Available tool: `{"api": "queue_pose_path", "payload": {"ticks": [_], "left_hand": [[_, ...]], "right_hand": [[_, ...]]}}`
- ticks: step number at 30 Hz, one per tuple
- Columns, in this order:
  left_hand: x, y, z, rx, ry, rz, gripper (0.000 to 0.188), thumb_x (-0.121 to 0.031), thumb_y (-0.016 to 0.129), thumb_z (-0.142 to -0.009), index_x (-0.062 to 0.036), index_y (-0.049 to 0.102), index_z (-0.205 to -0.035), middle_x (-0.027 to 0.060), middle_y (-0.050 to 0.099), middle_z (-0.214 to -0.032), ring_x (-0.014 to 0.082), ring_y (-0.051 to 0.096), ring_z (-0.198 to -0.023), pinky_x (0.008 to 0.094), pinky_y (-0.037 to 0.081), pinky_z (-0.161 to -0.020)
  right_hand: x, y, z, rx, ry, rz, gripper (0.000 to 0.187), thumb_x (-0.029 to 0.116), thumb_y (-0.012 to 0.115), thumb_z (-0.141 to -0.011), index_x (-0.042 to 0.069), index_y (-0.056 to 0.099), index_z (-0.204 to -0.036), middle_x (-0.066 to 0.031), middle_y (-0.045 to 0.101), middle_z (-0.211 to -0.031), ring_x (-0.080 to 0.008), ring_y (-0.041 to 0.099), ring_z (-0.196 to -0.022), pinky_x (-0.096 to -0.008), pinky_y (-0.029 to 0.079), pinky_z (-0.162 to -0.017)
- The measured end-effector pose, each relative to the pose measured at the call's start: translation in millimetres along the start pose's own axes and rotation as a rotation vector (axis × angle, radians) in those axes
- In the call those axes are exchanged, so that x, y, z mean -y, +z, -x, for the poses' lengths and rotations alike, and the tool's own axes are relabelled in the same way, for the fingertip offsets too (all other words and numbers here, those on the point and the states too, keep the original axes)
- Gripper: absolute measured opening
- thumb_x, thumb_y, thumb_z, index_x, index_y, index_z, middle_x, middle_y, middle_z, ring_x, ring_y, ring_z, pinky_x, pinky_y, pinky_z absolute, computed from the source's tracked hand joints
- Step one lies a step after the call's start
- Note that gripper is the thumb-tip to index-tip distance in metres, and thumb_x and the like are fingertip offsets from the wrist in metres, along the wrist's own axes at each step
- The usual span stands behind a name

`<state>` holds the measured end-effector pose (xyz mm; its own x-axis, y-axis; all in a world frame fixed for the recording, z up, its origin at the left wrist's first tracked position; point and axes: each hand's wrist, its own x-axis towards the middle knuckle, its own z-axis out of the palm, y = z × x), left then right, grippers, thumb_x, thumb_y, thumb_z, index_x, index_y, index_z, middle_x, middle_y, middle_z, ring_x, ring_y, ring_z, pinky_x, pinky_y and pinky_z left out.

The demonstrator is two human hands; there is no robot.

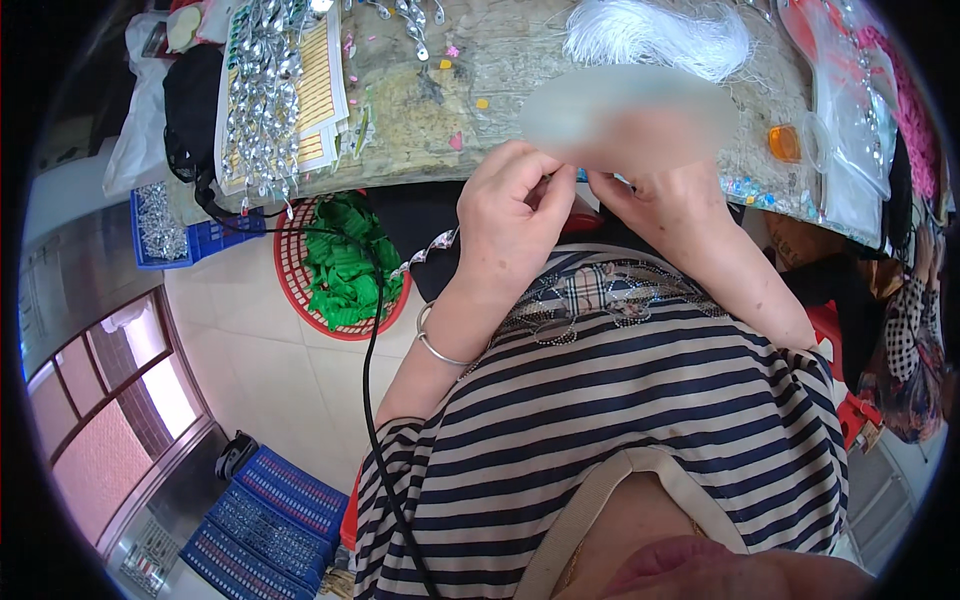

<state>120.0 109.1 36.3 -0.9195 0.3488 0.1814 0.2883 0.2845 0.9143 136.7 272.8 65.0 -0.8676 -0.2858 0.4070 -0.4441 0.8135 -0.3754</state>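
At the table's near edge, my left hand (pixel 512 218) is closed in a pinch, thumb against the bent forefinger. What lies between those fingertips is too small to make out. Close on its right, my right hand (pixel 672 185) bends inward with its thumb toward the left fingertips. A blurred patch covers its upper part, and whatever it grips is hidden. From behind my left wrist comes a strand of silvery gems (pixel 428 253), slanting down to the left; where its upper end goes cannot be seen.
Gem strands (pixel 262 100) lie over patterned sheets on the worn table (pixel 400 110). White thread (pixel 655 38) is heaped at the back, with an orange jar (pixel 785 143) to the right. Below stand a red basket (pixel 292 262) of green pieces and a blue tray (pixel 195 245). A black cable (pixel 372 370) hangs nearby.
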Motion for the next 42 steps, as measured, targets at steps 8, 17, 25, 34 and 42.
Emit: {"api": "queue_pose_path", "payload": {"ticks": [8, 17, 25, 34, 42], "left_hand": [[-1, -6, 0, -0.004, -0.574, 0.731, 0.014, -0.010, 0.067, -0.082, -0.0003, 0.067, -0.092, -0.0005, 0.062, -0.074, 0.0043, 0.050, -0.063, 0.0181, 0.040, -0.058], [-6, -11, -3, 0.031, -0.559, 0.694, 0.015, -0.010, 0.069, -0.080, -0.0013, 0.068, -0.092, 0.0009, 0.065, -0.080, 0.0046, 0.052, -0.065, 0.0179, 0.040, -0.059], [-6, -10, 0, 0.087, -0.560, 0.760, 0.012, -0.009, 0.069, -0.080, -0.0026, 0.069, -0.091, -0.0002, 0.064, -0.079, 0.0025, 0.049, -0.064, 0.0171, 0.037, -0.057], [-11, -13, -4, 0.076, -0.570, 0.723, 0.012, -0.010, 0.067, -0.082, -0.0008, 0.068, -0.090, 0.0003, 0.064, -0.076, 0.0041, 0.051, -0.064, 0.0172, 0.038, -0.057], [-9, -18, -4, 0.151, -0.649, 0.718, 0.017, -0.012, 0.065, -0.084, 0.0030, 0.066, -0.092, 0.0060, 0.066, -0.079, 0.0100, 0.061, -0.069, 0.0205, 0.048, -0.064]], "right_hand": [[0, 7, 4, -0.046, 0.277, -0.471, 0.010, 0.004, 0.068, -0.073, 0.005, 0.065, -0.082, -0.0025, 0.056, -0.078, -0.0121, 0.053, -0.071, -0.0243, 0.041, -0.066], [-4, 13, 10, 0.055, 0.754, -1.261, 0.011, 0.008, 0.062, -0.086, 0.001, 0.063, -0.095, -0.0004, 0.059, -0.094, -0.0084, 0.054, -0.088, -0.0206, 0.043, -0.077], [-9, 15, 10, 0.125, 0.617, -1.179, 0.015, 0.009, 0.061, -0.086, 0.002, 0.064, -0.099, -0.0007, 0.061, -0.093, -0.0083, 0.055, -0.088, -0.0223, 0.043, -0.079], [-6, 9, 9, 0.146, 0.711, -1.243, 0.015, 0.013, 0.062, -0.086, 0.004, 0.064, -0.098, -0.0001, 0.061, -0.094, -0.0074, 0.055, -0.085, -0.0212, 0.044, -0.076], [-6, 9, 9, 0.148, 0.411, -0.947, 0.022, 0.009, 0.070, -0.077, 0.006, 0.068, -0.099, -0.0013, 0.062, -0.086, -0.0095, 0.056, -0.082, -0.0223, 0.044, -0.072]]}}
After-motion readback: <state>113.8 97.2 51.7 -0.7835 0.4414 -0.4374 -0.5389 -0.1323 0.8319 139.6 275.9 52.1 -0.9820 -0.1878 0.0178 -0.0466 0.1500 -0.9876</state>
